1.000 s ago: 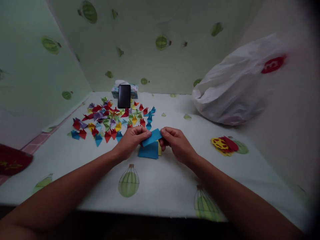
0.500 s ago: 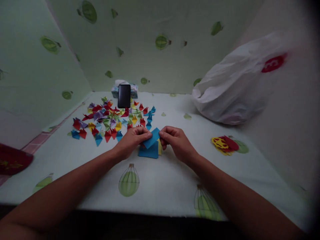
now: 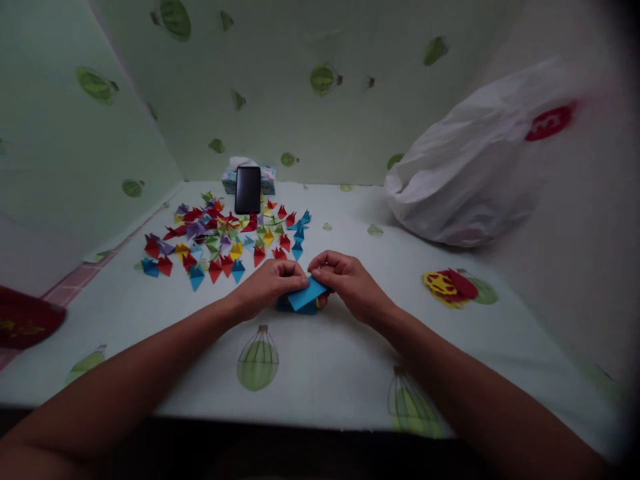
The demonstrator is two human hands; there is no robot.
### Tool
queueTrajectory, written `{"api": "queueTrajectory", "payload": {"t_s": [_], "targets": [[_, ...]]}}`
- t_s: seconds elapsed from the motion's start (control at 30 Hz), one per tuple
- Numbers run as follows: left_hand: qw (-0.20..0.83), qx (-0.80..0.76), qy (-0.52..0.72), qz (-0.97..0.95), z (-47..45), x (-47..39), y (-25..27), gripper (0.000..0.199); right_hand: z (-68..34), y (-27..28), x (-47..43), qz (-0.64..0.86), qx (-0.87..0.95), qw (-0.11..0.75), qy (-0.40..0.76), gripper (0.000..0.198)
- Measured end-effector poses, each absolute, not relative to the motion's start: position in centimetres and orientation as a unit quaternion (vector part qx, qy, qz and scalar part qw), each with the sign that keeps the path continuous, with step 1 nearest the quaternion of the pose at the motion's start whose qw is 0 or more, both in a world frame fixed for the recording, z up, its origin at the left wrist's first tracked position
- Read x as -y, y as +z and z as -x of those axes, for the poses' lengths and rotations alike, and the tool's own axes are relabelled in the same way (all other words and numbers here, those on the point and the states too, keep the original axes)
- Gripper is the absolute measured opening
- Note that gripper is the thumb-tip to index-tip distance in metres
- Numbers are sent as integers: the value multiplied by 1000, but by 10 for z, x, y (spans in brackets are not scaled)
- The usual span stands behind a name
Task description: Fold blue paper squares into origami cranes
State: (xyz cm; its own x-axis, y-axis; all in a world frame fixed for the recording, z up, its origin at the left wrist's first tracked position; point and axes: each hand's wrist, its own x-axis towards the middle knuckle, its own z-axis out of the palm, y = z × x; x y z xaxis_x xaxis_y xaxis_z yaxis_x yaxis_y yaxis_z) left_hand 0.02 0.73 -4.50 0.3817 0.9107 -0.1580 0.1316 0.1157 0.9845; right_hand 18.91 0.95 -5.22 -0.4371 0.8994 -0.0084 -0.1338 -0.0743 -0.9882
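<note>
While the left hand (image 3: 273, 283) and right hand (image 3: 347, 280) pinch a blue paper rectangle (image 3: 307, 295), multicoloured folded-paper figures (image 3: 236, 251) lie far left.

A phone (image 3: 247, 191) stands before a tissue box (image 3: 269, 183), left of a plastic bag (image 3: 460, 173).

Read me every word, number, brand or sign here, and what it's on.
"3", apparently, tilted: red mark on the white plastic bag.
Yellow marks on the red object: too blurred to read.
Tissue box: too small.
Held blue paper: no text visible.
</note>
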Motion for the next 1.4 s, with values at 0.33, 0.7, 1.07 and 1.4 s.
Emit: {"api": "queueTrajectory", "payload": {"t_s": [0.33,0.7,1.07,1.4], "targets": [[676,-412,356,-496,0,-10,-51,26,-189,-51,-11,376,498,419,660,14],[731,-391,416,-372,3,-17,-52,20,-189,-53,-13,383,497,453,633,20],[705,-420,386,-421,1,-14,-48,37,-189,-53,-13,379,514,428,639,29],[578,-475,411,-521,3,-15,-42,36,-189,-55,-14,395,546,438,595,21]]}}
